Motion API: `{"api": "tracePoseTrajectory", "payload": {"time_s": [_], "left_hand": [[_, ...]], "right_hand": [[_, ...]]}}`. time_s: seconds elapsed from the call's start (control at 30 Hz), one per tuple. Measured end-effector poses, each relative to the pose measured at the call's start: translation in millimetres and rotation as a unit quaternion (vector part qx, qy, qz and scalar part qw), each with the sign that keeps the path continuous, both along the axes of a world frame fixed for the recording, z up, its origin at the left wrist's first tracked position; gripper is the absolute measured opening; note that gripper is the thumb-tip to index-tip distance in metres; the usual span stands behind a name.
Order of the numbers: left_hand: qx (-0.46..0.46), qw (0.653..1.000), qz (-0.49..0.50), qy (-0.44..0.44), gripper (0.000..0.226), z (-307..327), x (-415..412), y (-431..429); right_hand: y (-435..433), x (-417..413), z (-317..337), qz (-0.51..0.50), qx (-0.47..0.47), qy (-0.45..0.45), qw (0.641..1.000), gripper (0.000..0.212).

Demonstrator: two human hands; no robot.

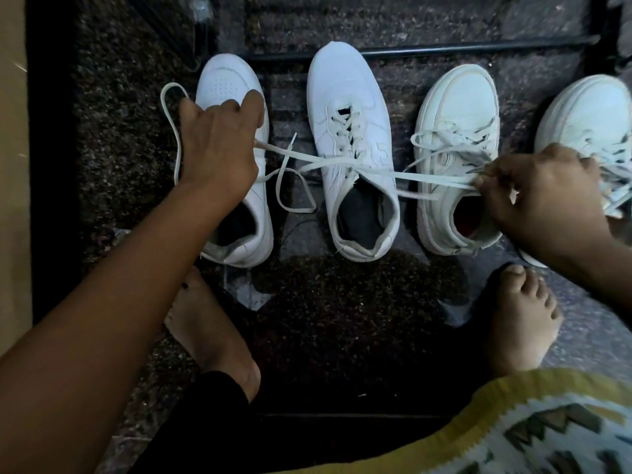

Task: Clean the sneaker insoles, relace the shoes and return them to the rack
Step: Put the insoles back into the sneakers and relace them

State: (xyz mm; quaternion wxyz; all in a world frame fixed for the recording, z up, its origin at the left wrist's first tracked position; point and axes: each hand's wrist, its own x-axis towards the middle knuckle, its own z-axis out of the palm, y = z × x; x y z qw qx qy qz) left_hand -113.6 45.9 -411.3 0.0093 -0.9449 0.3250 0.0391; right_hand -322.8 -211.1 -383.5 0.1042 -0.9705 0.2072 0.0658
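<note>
Our left hand (219, 142) grips the lace (431, 178) over the leftmost sneaker (225, 80) on the floor (342, 302); our right hand (543, 196) pinches its far end above the third sneaker (458, 107); the second sneaker (342, 97) bears an embossed side mark we cannot read.

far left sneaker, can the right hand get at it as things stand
Probably not: the right hand is busy pinching the lace well off to the side, and the left hand covers the far left sneaker.

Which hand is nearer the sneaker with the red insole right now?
Right. The right hand pinches the lace at the red-insole sneaker's collar. The left hand holds the lace over the leftmost sneaker, with the middle sneaker between.
</note>
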Motion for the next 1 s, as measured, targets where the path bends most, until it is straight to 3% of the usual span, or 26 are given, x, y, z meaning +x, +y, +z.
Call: {"api": "tracePoseTrajectory", "payload": {"time_s": [0.13,0.27,0.37,0.43,0.5,0.53,0.6,0.67,0.73,0.77,0.83,0.9,1.0], "left_hand": [[-0.028,0.999,0.011,0.011,0.034,3,-1,0],[-0.205,0.968,0.083,0.118,0.02,12,2,0],[-0.347,0.892,0.13,0.259,0.025,27,1,-10],[-0.423,0.807,0.132,0.389,0.029,41,-7,-23],[-0.45,0.742,0.124,0.481,0.027,53,-19,-39],[-0.441,0.728,0.123,0.51,0.028,58,-27,-46],[-0.4,0.736,0.118,0.533,0.035,62,-43,-54],[-0.372,0.776,0.11,0.496,0.046,57,-51,-53],[-0.394,0.817,0.127,0.401,0.039,52,-47,-39],[-0.422,0.821,0.159,0.349,0.032,51,-39,-26],[-0.472,0.8,0.262,0.263,0.031,43,-18,7],[-0.482,0.764,0.363,0.227,0.037,32,3,43],[-0.383,0.761,0.43,0.298,0.053,10,12,86]], "right_hand": [[-2,2,1,-0.007,0.011,-0.014,1.0,0.033],[-6,6,10,-0.023,0.072,-0.055,0.996,0.032],[0,11,17,-0.056,0.122,-0.073,0.988,0.036],[2,16,14,-0.072,0.155,-0.078,0.982,0.035],[8,22,13,-0.079,0.185,-0.061,0.978,0.038],[11,25,12,-0.069,0.184,-0.054,0.979,0.045],[21,30,14,-0.028,0.127,-0.075,0.989,0.053],[37,39,22,0.054,0.099,-0.124,0.986,0.047],[56,50,30,0.137,0.179,-0.137,0.965,0.035],[68,56,31,0.157,0.238,-0.126,0.95,0.03],[98,65,26,0.106,0.397,-0.071,0.909,0.028],[128,78,13,-0.029,0.551,-0.005,0.834,0.038],[158,100,-22,-0.166,0.62,0.052,0.765,0.051]]}}
